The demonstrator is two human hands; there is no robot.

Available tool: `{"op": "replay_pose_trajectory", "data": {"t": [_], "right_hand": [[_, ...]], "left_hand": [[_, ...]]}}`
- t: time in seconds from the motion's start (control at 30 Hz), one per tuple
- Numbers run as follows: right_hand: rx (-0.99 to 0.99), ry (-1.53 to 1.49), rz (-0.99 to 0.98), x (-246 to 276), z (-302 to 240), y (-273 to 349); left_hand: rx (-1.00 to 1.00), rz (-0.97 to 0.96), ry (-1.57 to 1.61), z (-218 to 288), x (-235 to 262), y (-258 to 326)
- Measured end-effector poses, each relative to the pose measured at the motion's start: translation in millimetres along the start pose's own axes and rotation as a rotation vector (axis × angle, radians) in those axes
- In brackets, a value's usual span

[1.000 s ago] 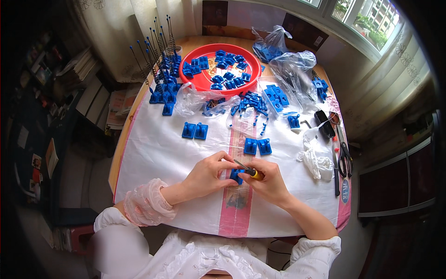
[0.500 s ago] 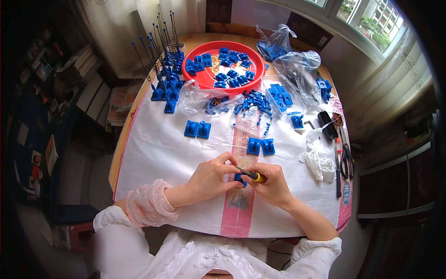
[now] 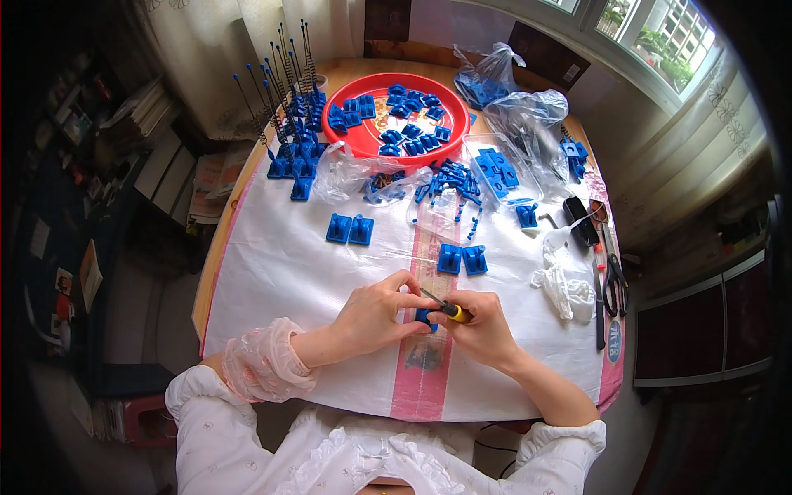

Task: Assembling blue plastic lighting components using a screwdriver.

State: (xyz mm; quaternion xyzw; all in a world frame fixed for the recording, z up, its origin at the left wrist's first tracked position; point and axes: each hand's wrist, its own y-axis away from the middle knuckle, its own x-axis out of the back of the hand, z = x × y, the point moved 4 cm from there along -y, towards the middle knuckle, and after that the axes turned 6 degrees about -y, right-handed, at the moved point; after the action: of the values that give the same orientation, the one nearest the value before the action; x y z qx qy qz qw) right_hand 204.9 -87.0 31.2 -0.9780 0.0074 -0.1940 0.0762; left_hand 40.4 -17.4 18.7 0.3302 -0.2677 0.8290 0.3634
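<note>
the blue piece (image 3: 426, 320) sits just above the cloth (image 3: 487, 371) or on it — i cannot tell which — between the two hands, near the table's 6 o'clock edge. the left hand (image 3: 373, 315) has thumb and fingers in a narrow pinch on its 9 o'clock side. the right hand (image 3: 478, 330) is closed round the yellow-and-black tool (image 3: 455, 312), its thin shaft pointing to 10 o'clock past the left fingertips; whether its fingers also press the piece is hidden.

the piece looks like light, stiff, smooth plastic, so it may skid on the shiny cloth; the rim of the base seems the best hold, the raised part perhaps easier to snap. the tool looks firm, best gripped by its thick handle.

from the piece, a finished-looking pair (image 3: 462, 259) lies at 1 o'clock, the red tray (image 3: 459, 111) at 12.
</note>
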Motion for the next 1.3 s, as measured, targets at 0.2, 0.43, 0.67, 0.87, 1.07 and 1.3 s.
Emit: {"op": "replay_pose_trajectory", "data": {"t": [0.2,0.43,0.67,0.87,1.07,1.3], "right_hand": [[0.0,-0.031,0.02,-0.7,5.2,-0.1],[-0.007,-0.039,0.024,-1.5,2.8,-0.7],[0.013,-0.004,0.001,0.0,-3.5,-1.0],[-0.001,-0.016,-0.001,-0.5,-1.6,-0.6],[-0.031,-0.028,-0.001,-0.2,0.1,-0.4],[-0.026,-0.032,0.005,-0.6,1.0,-0.5]], "left_hand": [[-0.004,0.001,-0.014,-0.5,-1.3,0.3],[0.014,0.002,0.003,-0.5,-0.1,1.1],[0.014,-0.011,0.019,-0.5,0.7,-0.8],[0.008,0.002,0.02,-1.6,-0.1,0.3],[0.002,0.004,0.002,0.5,0.6,-0.1],[0.004,0.001,0.007,-1.0,-0.3,0.0]]}}
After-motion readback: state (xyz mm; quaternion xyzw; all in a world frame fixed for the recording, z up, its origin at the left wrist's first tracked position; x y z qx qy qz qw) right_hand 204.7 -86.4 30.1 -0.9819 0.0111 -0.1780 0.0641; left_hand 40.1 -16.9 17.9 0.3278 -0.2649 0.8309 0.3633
